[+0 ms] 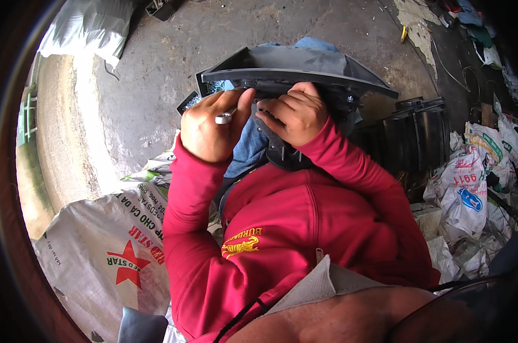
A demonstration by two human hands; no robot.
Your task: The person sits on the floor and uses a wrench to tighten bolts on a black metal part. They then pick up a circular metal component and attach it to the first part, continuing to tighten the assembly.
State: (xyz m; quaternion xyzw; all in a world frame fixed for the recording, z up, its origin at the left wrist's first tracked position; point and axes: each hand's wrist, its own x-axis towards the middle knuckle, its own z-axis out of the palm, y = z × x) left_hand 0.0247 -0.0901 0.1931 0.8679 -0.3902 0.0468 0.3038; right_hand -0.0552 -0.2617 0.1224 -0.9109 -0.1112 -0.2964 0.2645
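A wide black plastic housing (304,60) lies across my lap, over blue jeans, its hollow side facing up and away. My left hand (207,128) is closed at its near edge. A slim tool with a pale, silvery rounded end (223,118) juts out between thumb and forefinger; its other end is hidden, so its kind does not show. Curled against the housing's underside near the middle is my right hand (296,114), with thumb and fingers bent inward. What lies between those fingers is hidden. Dark cloth or plastic (279,151) hangs below it.
Black ribbed plastic parts (416,134) stand on the right. Crumpled white sacks (470,183) lie beyond them, and a large printed sack (107,246) is at my left. A small dark box of shiny bits (188,103) shows beside the housing. A yellow object (404,34) lies on the floor.
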